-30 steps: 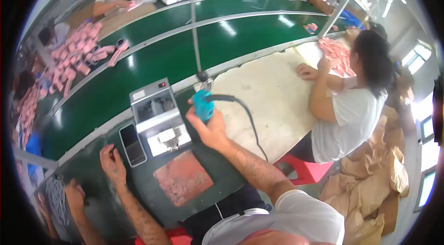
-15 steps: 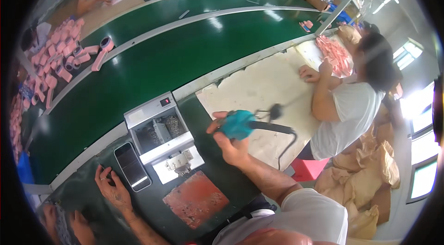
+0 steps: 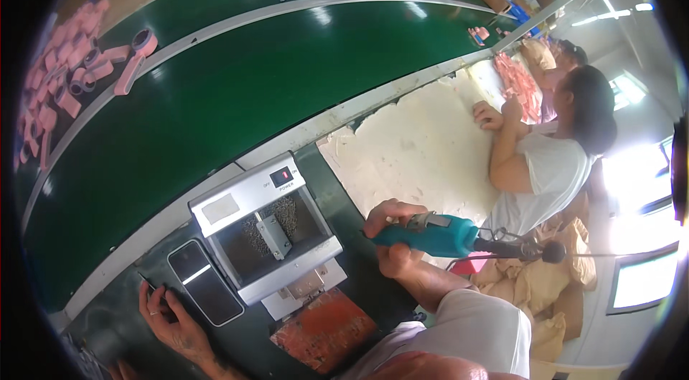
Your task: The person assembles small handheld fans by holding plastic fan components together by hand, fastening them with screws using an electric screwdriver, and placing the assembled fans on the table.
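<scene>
My right hand (image 3: pixel 397 262) is wrapped round a teal electric screwdriver (image 3: pixel 430 236), raised above the table and lying nearly level. Its dark cord end points right, its other end left toward the screw feeder (image 3: pixel 251 193). This silvery box has a lit switch on top and many small screws inside. A metal fixture (image 3: pixel 310 284) sits just in front of it. Down at the lower left, my left hand (image 3: pixel 176 326) rests on the dark green mat with curled fingers. Something thin and dark shows at its fingertips, too small to name. Beside that hand lies a phone (image 3: pixel 206 283).
A worn red pad (image 3: pixel 323 330) lies near my body. Beyond the feeder runs a green conveyor belt (image 3: pixel 237 93), with pink rolled pieces (image 3: pixel 72 71) at its far left. To my right a co-worker (image 3: pixel 542 157) sits at a pale sheet (image 3: pixel 423 143). Brown sacks (image 3: pixel 527 272) stand behind.
The screwdriver in my right hand has moved right and turned more level. The view has shifted closer over the feeder. My left hand stays beside the phone.
</scene>
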`<state>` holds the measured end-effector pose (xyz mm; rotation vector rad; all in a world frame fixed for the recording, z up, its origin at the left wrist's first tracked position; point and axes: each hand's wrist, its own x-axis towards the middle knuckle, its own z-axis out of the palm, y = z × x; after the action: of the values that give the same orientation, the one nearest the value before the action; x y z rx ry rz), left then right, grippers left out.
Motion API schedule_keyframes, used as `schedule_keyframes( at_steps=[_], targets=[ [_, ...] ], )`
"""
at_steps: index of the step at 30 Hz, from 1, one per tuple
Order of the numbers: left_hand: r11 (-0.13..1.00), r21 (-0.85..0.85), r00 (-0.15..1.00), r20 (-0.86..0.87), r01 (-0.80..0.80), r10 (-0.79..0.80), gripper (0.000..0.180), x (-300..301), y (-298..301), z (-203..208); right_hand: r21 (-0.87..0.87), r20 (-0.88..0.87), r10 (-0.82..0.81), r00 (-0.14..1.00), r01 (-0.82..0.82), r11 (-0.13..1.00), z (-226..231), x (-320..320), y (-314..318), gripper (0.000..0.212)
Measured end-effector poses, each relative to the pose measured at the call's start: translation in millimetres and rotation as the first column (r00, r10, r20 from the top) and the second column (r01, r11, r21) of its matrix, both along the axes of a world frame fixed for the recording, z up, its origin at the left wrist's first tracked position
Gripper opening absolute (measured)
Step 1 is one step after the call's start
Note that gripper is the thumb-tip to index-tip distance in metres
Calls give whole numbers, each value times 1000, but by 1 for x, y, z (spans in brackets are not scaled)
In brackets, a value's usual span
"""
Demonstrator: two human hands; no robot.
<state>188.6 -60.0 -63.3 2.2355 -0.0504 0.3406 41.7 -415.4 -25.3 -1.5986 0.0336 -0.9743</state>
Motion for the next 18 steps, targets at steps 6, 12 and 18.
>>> schedule_keyframes(
  at_steps=[6,12,18],
  targets=[
    [999,49,1000,26,-18,16,19,0,1,-4,-22,-55,48,997,-49,999,2,-5,-2,59],
    [998,68,1000,18,16,-17,18,0,6,-9,-142,-30,22,999,-26,990,4,1,-8,60],
    [998,55,1000,7,3,-3,18,3,7,-15,-51,-7,150,989,-150,987,-9,-3,-10,59]
  ],
)
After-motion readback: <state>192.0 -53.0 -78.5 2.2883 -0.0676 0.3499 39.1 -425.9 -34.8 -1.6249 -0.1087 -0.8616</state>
